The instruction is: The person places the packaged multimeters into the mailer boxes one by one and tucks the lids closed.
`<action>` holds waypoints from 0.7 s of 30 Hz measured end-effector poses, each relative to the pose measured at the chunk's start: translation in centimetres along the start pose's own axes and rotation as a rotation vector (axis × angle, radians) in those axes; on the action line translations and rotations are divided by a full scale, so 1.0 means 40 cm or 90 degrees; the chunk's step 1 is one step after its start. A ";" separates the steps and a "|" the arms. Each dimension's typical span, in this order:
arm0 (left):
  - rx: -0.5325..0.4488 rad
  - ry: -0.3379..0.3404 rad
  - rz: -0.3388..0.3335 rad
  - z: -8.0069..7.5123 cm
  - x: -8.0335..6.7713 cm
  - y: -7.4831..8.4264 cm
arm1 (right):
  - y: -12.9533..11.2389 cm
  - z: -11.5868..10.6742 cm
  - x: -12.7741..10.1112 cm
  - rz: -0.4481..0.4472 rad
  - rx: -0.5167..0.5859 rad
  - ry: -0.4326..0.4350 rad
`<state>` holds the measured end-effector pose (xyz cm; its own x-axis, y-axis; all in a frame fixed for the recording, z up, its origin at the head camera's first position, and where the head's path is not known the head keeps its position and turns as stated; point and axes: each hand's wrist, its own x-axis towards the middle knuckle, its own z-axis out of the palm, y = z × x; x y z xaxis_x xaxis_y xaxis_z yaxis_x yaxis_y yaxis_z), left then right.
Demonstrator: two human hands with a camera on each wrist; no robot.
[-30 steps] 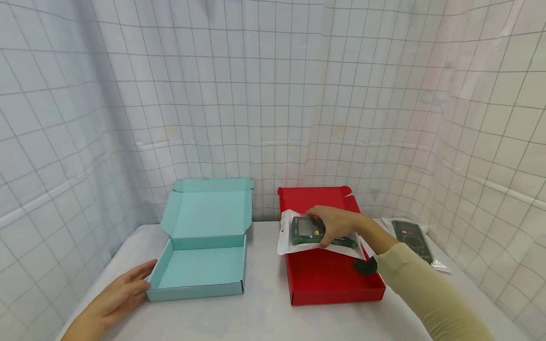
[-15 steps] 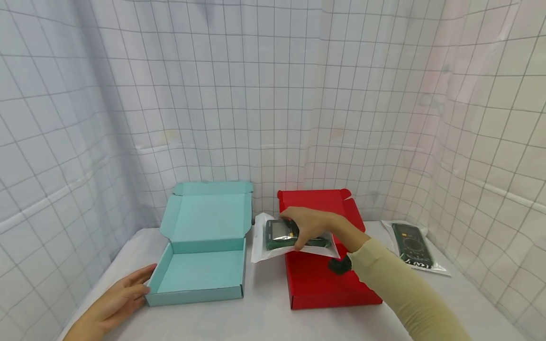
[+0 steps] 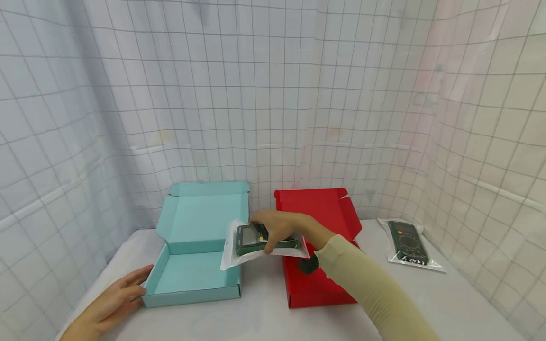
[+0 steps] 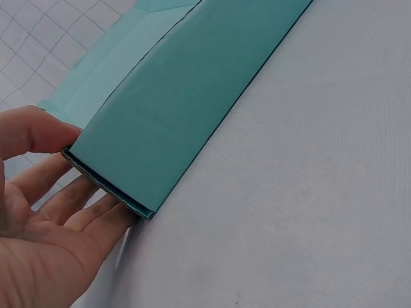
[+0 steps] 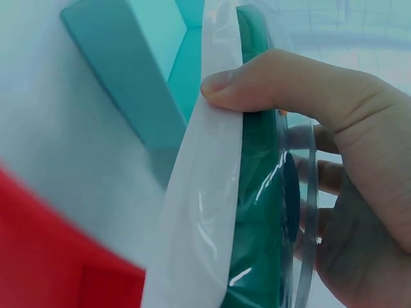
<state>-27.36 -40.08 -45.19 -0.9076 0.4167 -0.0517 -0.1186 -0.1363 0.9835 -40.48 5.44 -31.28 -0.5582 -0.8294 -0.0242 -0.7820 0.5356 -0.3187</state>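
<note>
My right hand [image 3: 277, 227] grips a green multimeter in a clear plastic bag [image 3: 249, 241], thumb under it and fingers over it, in the air above the gap between the two boxes. In the right wrist view the thumb [image 5: 282, 83] presses the bagged multimeter [image 5: 257, 212]. The open teal box [image 3: 200, 270] lies at the left, its lid standing up at the back. My left hand [image 3: 113, 298] rests flat on the table with straight fingers against the teal box's front left corner [image 4: 109, 186]. The open red box [image 3: 315, 284] lies to the right.
A second bagged multimeter [image 3: 407, 244] lies on the white table [image 3: 426, 303] at the far right. A small black object [image 3: 308, 264] shows in the red box by my sleeve. Gridded white curtains close in the back and both sides.
My right hand has carried the bagged multimeter leftward from above the red box to the teal box's right edge. The left hand has stayed at the teal box's corner.
</note>
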 end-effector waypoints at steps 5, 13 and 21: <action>-0.016 0.008 -0.002 0.001 0.000 -0.007 | -0.021 0.016 0.054 -0.013 0.004 -0.013; 0.001 0.033 -0.017 -0.001 0.003 -0.006 | -0.061 0.035 0.115 -0.012 0.017 -0.033; 0.036 0.052 -0.029 0.013 0.007 -0.005 | -0.085 0.068 0.157 -0.025 0.020 -0.056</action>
<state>-27.40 -39.47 -45.30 -0.9319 0.3461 -0.1085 -0.1402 -0.0676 0.9878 -40.55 -2.02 -32.93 -0.4997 -0.8611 -0.0937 -0.7932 0.4983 -0.3502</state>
